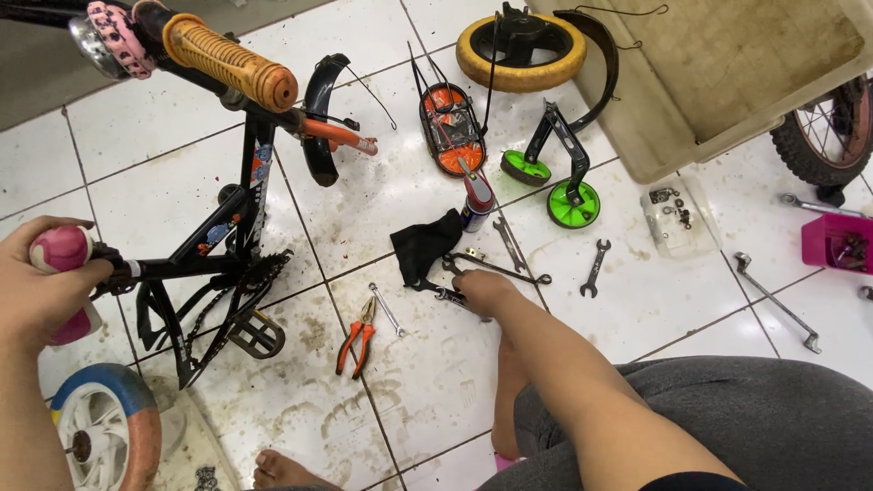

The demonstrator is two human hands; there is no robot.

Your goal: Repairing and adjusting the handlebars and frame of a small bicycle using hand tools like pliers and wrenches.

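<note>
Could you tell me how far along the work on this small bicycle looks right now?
Done: a yellow-tyred wheel, green training wheels and the orange seat lie loose on the tiles. In hand: the left hand steadies the black frame by a pink part; the right hand reaches a wrench. Left: the frame stays bare, pliers unused.
</note>
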